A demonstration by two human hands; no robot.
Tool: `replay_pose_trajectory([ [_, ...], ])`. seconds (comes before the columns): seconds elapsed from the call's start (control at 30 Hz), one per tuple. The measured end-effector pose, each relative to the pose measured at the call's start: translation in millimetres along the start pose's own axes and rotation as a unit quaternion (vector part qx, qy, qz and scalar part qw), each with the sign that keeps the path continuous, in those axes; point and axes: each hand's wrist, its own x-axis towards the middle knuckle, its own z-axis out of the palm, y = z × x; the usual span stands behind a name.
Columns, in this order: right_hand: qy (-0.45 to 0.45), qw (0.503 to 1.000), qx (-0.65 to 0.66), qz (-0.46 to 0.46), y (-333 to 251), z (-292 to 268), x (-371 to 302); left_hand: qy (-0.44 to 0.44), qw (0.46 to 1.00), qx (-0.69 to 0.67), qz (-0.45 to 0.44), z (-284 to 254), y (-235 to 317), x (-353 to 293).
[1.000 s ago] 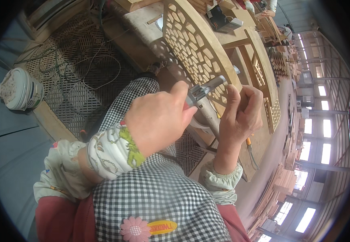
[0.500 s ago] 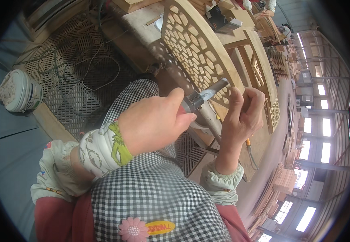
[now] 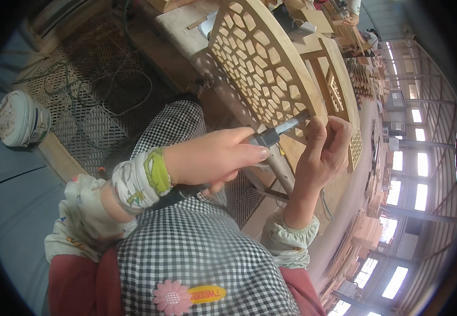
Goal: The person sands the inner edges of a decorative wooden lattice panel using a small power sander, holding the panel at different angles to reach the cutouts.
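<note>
My left hand (image 3: pixel 207 157) is wrapped round a dark-handled tool with a flat metal blade (image 3: pixel 290 124), its thumb lying along the handle. The blade slants up to the right, and the handle's dark rear end shows below my palm. My right hand (image 3: pixel 324 145) is closed in a pinch at the blade's tip; anything between thumb and fingers is too small to make out. Just beyond both hands, a curved wooden lattice panel (image 3: pixel 298 52) with many cut-out openings stands on edge on the workbench (image 3: pixel 182 32).
Farther right lies another wooden frame (image 3: pixel 339 58). An open cardboard box (image 3: pixel 315 20) sits behind the panel. On the left are a white bucket (image 3: pixel 38 125), slatted floor mats (image 3: pixel 89 118) and loose cables (image 3: pixel 104 87). Another person's hand (image 3: pixel 351 20) shows at the far top right.
My left hand has turned and dropped slightly, bringing the handle's rear end into sight. The blade tip now lies against my right hand, whose thumb and fingers have come together.
</note>
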Motion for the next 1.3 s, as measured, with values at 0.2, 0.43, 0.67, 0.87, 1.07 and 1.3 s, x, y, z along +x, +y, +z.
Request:
replay_pose_trajectory([
  [0.2,-0.045,0.998,-0.028,0.015,-4.5,-5.0,-3.0,0.169,0.944,0.257,0.117,17.1,-2.5,0.8],
  [0.43,0.001,1.000,-0.011,-0.003,-4.9,2.2,-3.7,0.222,0.923,0.290,0.122,24.6,-1.8,3.2],
  [0.67,0.001,1.000,-0.018,-0.012,-3.6,2.7,-2.3,0.257,0.900,0.330,0.124,24.7,-4.9,3.5],
  [0.87,0.002,1.000,-0.012,-0.003,-2.4,2.7,-2.1,0.254,0.905,0.320,0.122,19.5,-12.0,-1.4],
  [1.07,0.010,1.000,-0.006,-0.011,-0.9,4.6,2.4,0.197,0.941,0.264,0.077,15.7,-6.0,-11.2],
  [1.3,0.000,1.000,-0.013,0.014,1.8,2.0,1.4,0.197,0.932,0.288,0.096,20.2,-1.2,-4.3],
])
